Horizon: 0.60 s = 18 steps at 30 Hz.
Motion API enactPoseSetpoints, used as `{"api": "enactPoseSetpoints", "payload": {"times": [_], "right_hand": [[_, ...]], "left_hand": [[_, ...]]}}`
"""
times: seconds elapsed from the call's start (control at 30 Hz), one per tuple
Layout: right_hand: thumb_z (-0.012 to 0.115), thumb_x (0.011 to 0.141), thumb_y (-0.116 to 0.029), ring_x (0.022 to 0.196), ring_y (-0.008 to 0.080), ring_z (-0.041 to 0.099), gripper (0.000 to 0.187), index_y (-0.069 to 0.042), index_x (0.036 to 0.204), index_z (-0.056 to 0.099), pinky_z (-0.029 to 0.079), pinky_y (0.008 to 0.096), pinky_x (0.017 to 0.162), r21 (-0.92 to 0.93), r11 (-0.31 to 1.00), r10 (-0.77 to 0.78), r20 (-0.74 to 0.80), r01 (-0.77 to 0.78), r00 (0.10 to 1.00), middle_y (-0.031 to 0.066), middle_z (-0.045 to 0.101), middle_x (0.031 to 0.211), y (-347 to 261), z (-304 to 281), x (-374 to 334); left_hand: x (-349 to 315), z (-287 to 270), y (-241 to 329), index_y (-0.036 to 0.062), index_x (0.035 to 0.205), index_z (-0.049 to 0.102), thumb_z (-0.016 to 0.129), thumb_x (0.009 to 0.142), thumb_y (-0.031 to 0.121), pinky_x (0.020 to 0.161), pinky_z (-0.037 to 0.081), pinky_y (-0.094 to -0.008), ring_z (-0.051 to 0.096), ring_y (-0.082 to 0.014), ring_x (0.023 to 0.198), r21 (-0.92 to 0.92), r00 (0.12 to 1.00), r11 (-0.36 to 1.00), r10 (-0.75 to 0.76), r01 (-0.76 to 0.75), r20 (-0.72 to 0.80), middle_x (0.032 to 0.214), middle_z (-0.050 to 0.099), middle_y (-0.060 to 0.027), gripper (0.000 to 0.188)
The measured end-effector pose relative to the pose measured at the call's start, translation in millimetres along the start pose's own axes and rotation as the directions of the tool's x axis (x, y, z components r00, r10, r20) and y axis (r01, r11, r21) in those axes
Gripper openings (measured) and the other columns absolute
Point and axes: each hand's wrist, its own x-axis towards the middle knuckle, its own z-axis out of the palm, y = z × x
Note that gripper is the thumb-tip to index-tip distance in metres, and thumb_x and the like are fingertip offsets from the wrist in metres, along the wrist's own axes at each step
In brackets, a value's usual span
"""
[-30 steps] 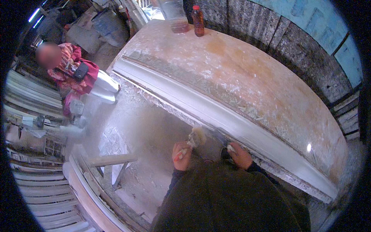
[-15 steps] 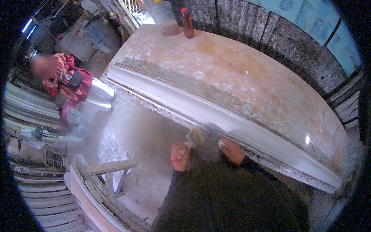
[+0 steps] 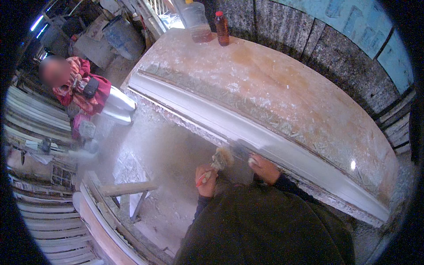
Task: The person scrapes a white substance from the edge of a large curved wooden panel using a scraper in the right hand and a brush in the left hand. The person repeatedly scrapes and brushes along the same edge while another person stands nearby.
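- Gripping the brush point(image 3: 223, 157) by its red-and-pale handle, our left hand point(image 3: 206, 180) has its fingers wrapped round it; the fluffy, pale bristles point away from us, just off the middle of the table's near edge.
- We hold our right hand point(image 3: 264, 170) beside that edge, a little farther toward the near right corner, with fingers bent. A whitish patch shows at the fingertips; we cannot tell whether they are clamped on something or merely coated.
- Before us, the long white moulding point(image 3: 265, 140) runs along the table's near edge, from the near left corner to the near right corner. Its surface looks smooth and ridged lengthwise.
- Across the table point(image 3: 282, 84) we see a brownish, blotched top, with pale scraps scattered behind the moulding.
- Near the far left corner we find a red-capped bottle point(image 3: 222, 33) of dark reddish liquid, upright, and beside it a clear, yellow-capped jug point(image 3: 196, 20). Any lettering on either is too small for us to read.
- Beyond the far edge, we notice darker, blocky marks on the blue panels point(image 3: 353, 22); we cannot make out writing in them.
- Past the near left corner, we see a person point(image 3: 84, 86) in red with a black bag point(image 3: 91, 88).
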Motion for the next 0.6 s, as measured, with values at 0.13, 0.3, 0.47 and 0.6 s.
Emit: {"api": "enactPoseSetpoints", "payload": {"times": [0.13, 0.3, 0.47, 0.6], "right_hand": [[0.045, 0.085, -0.030, 0.089, 0.0391, 0.053, 0.038, -0.005, 0.113, 0.042, 0.042, 0.0434, 0.074, -0.057, 0.998, 0.030, -0.022, -0.031, 0.999, 0.0211, 0.055, 0.099, -54.7, 22.6, 56.4], [0.045, 0.086, -0.031, 0.091, 0.0352, 0.054, 0.039, -0.003, 0.113, 0.041, 0.042, 0.0416, 0.074, 0.311, 0.939, 0.114, 0.126, -0.149, 0.985, 0.0192, 0.056, 0.098, -68.3, 8.9, 47.7], [0.044, 0.087, -0.033, 0.081, 0.0319, 0.057, 0.041, -0.002, 0.113, 0.041, 0.043, 0.0400, 0.071, 0.101, 0.988, -0.114, -0.017, 0.115, 0.993, 0.0178, 0.058, 0.088, -26.9, 9.8, 27.5], [0.045, 0.086, -0.033, 0.071, 0.0312, 0.058, 0.041, -0.002, 0.114, 0.041, 0.044, 0.0397, 0.067, 0.096, 0.995, -0.030, -0.003, 0.031, 1.000, 0.0174, 0.058, 0.077, -54.1, 26.1, 66.2]], "left_hand": [[8.3, -2.5, -9.7, 0.0045, 0.075, 0.056, 0.060, 0.066, 0.000, 0.069, 0.041, -0.0331, 0.051, -0.0225, 0.077, 0.188, 0.970, 0.951, 0.242, -0.244, 0.033, 0.078, 0.054, -0.0086, 0.010], [13.8, -9.8, -3.8, 0.0057, 0.073, 0.055, 0.060, 0.066, 0.000, 0.070, 0.040, -0.0328, 0.051, -0.0222, 0.077, 0.168, 0.969, 0.960, 0.239, -0.225, -0.068, 0.077, 0.053, -0.0074, 0.010], [4.2, -23.8, -19.2, 0.0055, 0.072, 0.055, 0.062, 0.064, 0.001, 0.071, 0.040, -0.0319, 0.051, -0.0222, 0.078, 0.149, 0.987, 0.986, 0.097, -0.077, -0.130, 0.078, 0.053, -0.0073, 0.011], [4.0, -25.6, -18.8, 0.0054, 0.072, 0.055, 0.063, 0.063, 0.002, 0.071, 0.040, -0.0316, 0.051, -0.0218, 0.077, 0.174, 0.972, 0.980, 0.130, -0.096, -0.196, 0.078, 0.053, -0.0075, 0.013]]}}
